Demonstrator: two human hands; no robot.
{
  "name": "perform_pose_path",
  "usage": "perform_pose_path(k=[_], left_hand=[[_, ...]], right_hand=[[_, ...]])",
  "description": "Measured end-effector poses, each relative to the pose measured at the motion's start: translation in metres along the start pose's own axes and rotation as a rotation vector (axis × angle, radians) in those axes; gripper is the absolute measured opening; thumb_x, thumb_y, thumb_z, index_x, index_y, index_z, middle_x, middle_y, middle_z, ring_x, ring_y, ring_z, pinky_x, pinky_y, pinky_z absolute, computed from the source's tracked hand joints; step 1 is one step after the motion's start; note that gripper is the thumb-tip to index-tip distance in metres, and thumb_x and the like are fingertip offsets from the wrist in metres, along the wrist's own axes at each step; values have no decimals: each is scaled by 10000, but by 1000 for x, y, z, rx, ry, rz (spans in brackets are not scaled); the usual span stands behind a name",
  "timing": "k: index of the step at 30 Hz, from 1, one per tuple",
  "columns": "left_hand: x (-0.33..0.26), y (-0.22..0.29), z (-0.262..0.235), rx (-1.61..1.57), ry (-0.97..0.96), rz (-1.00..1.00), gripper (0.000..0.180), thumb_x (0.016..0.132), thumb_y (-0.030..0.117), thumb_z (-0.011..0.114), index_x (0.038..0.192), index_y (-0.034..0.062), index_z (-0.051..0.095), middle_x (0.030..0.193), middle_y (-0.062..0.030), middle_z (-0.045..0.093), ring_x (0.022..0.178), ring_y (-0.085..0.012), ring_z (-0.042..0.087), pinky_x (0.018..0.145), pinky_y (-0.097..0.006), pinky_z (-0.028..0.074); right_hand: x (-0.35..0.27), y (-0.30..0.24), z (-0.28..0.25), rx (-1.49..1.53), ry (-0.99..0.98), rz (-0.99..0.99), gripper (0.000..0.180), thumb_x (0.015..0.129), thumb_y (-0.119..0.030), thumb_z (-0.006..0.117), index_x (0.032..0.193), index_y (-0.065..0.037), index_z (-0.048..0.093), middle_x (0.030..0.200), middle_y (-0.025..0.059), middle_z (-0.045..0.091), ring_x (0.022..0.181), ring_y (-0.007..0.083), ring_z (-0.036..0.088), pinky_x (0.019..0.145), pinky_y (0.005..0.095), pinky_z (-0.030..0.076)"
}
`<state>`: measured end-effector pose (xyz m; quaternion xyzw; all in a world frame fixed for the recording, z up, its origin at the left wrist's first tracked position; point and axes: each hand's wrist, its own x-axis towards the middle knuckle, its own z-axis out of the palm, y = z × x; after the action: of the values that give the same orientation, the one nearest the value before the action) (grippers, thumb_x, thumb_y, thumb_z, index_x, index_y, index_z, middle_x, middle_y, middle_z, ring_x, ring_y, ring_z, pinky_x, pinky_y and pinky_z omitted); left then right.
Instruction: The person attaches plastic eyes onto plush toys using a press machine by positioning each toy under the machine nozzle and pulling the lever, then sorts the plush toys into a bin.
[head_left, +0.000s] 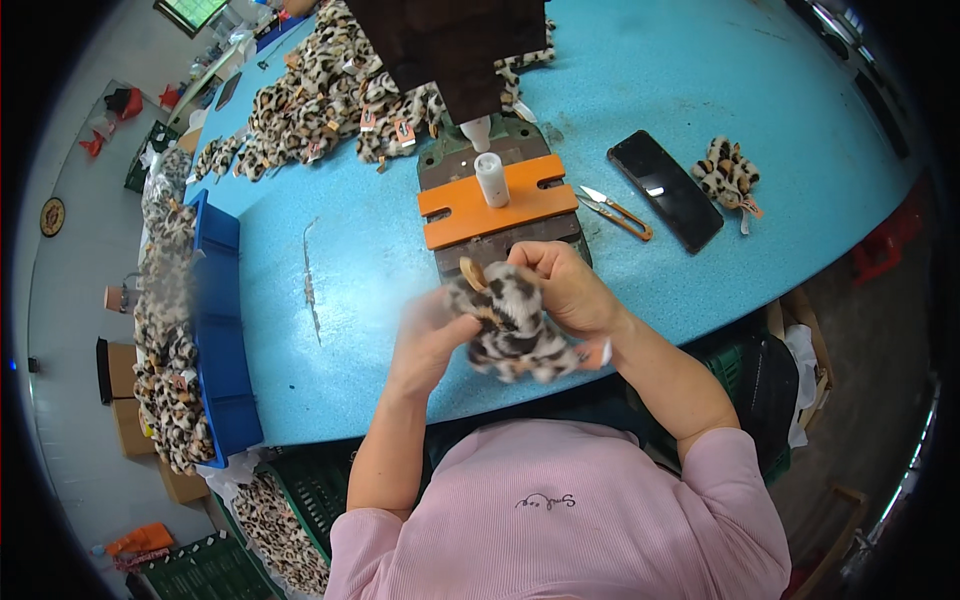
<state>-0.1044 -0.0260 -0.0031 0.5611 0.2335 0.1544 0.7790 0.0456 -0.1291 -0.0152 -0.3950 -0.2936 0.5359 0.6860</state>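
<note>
Between my two hands, just in front of the press, is a leopard-spotted plush toy skin (515, 315) with a tan ear or loop sticking up and a small paper tag at its lower right. My left hand (428, 335) grips its left side, thumb on top, and is blurred by motion. My right hand (568, 290) pinches its upper right edge. Beyond them stands a bench press with an orange plate (535, 212) on its base. A white post (491, 182) rises from that plate, below a pale upper die (477, 132).
Thread snips (620, 215), a black phone (665, 190) and one spotted plush piece (728, 175) lie right of the press. A big heap of spotted plush pieces (320, 100) covers the far left of the blue table (370, 260). A blue bin (225, 330) of them stands at the left edge.
</note>
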Motion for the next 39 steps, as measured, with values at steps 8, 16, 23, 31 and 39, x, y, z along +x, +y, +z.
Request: perform_pose_path(k=[8, 16, 23, 31, 39], left_hand=[[33, 13, 2, -456, -114, 210, 199, 694, -58, 542, 874, 9, 486, 831, -63, 558, 765, -136, 554, 662, -245, 459], [91, 25, 6, -79, 201, 418, 125, 757, 1, 606, 804, 28, 494, 717, -27, 574, 658, -66, 550, 583, -197, 444], [120, 39, -1, -165, 183, 199, 133, 770, 6, 592, 749, 50, 469, 686, -44, 579, 485, -87, 538, 378, -216, 429], [125, 49, -23, 155, -12, 130, 75, 803, 19, 558, 864, 30, 516, 762, -59, 607, 610, -86, 573, 455, -241, 499], [118, 54, -15, 374, -82, 108, 214, 793, -13, 547, 1004, 16, 557, 908, -27, 608, 833, -67, 555, 722, -213, 455]], right_hand=[[12, -31, 7, 56, 0, -26, 149, 751, -52, 646, 829, -25, 521, 799, 29, 593, 701, 74, 585, 638, 195, 492], [58, -47, -2, -808, 470, -625, 80, 670, 30, 576, 747, 9, 567, 671, 114, 598, 585, 182, 573, 562, 280, 447], [94, -68, -44, -639, 192, -190, 63, 680, 5, 593, 716, -27, 552, 676, -7, 544, 601, 56, 499, 516, 195, 405], [96, -67, -50, -805, 76, -155, 100, 647, 10, 608, 669, -5, 511, 624, 34, 535, 590, 112, 500, 491, 257, 398], [96, -46, -63, -698, 86, -195, 95, 645, 1, 596, 670, 26, 508, 645, 88, 551, 611, 132, 510, 545, 284, 403]])
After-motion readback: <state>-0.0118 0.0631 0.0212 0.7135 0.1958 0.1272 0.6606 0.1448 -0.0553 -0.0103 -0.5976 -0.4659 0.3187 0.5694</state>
